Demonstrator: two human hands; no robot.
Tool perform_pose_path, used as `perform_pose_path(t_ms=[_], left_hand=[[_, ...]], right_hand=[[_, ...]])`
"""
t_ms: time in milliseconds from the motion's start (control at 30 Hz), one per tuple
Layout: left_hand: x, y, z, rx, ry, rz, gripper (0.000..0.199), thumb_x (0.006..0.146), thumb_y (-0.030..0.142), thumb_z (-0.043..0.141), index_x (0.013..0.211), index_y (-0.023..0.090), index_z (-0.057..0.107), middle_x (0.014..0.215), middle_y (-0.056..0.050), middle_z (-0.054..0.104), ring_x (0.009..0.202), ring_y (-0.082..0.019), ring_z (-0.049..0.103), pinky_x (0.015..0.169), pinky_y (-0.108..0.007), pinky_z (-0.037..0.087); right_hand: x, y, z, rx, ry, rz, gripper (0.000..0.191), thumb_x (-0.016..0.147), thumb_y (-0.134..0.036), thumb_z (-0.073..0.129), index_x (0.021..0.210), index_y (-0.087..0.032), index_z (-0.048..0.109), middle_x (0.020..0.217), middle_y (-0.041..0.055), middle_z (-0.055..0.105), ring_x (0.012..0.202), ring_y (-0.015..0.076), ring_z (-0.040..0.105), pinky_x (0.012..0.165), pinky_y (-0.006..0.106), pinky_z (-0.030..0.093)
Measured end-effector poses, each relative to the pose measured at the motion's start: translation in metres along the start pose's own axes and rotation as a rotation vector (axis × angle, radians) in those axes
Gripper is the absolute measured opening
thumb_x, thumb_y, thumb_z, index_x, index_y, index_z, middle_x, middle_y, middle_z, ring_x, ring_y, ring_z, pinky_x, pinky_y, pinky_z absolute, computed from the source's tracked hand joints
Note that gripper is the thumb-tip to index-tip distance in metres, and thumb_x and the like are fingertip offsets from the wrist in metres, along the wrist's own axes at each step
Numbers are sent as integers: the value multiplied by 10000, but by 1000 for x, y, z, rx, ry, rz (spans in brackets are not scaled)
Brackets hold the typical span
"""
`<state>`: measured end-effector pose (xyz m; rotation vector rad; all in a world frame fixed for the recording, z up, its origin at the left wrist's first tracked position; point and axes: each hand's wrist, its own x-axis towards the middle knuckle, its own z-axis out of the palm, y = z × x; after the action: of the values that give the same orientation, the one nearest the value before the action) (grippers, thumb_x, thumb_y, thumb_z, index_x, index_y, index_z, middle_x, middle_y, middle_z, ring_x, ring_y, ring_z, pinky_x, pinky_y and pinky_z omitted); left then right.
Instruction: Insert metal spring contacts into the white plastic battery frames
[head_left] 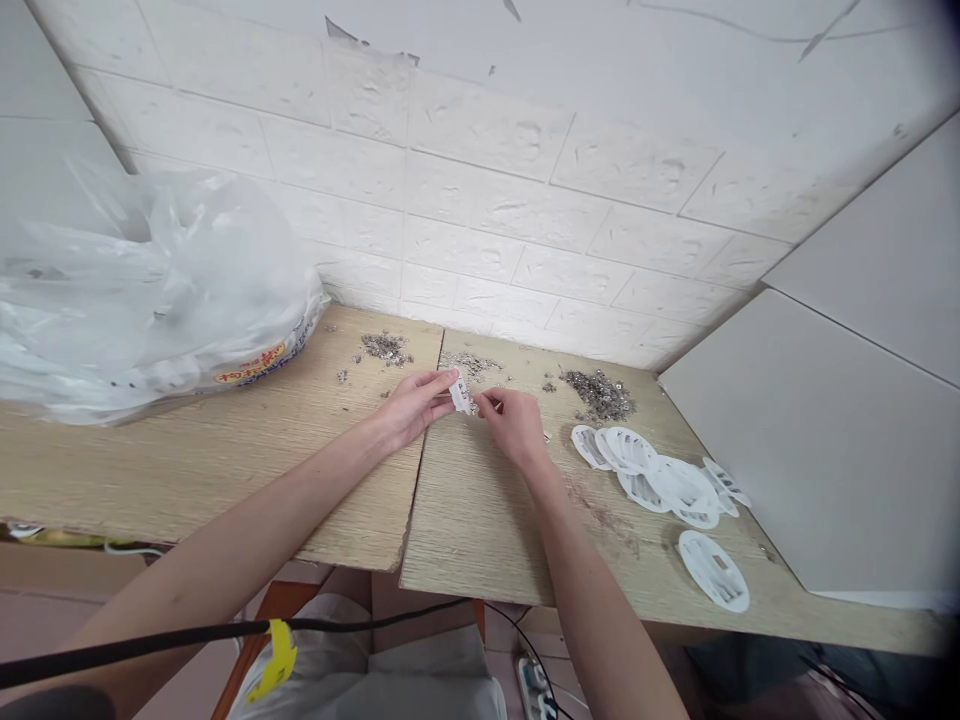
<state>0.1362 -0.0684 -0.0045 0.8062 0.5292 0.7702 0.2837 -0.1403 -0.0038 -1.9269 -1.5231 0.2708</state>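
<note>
My left hand (415,408) grips a small white plastic piece (460,393) with slots, held up above the seam between two wooden boards. Close by on the right, my right hand (513,420) has its thumb and fingertips pinched together at the piece's edge. Something tiny and metallic seems to be at those fingertips, too small to make out. Behind the hands lies a scatter of small metal parts (472,365). A darker pile of metal parts (600,396) sits farther right.
Several white oval plastic pieces (682,485) overlap on the right, with a separate oval piece (714,571) nearer the front edge. Another metal pile (385,348) lies back left. A large clear plastic bag (150,290) covers the left. A black cable (360,624) crosses below the tabletop.
</note>
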Motion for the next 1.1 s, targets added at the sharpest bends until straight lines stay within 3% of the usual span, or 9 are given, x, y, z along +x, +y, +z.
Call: perform_pose_path(t_ms=[800, 1100], left_hand=[[-1, -1, 0, -1, 9, -5, 110, 796, 191, 669, 851, 97, 683, 935, -112, 692, 866, -173, 657, 949, -370, 501], [-3, -1, 4, 56, 23, -1, 167, 741, 147, 717, 888, 79, 674, 923, -114, 687, 832, -165, 660, 907, -344, 516]], right_hand=[[0, 0, 2, -7, -2, 0, 274, 861, -306, 519, 662, -187, 665, 631, 33, 654, 567, 147, 534, 605, 258, 333], [1, 1, 1, -52, -40, -8, 282, 850, -294, 501, 662, -187, 682, 625, 33, 653, 573, 145, 537, 593, 255, 321]])
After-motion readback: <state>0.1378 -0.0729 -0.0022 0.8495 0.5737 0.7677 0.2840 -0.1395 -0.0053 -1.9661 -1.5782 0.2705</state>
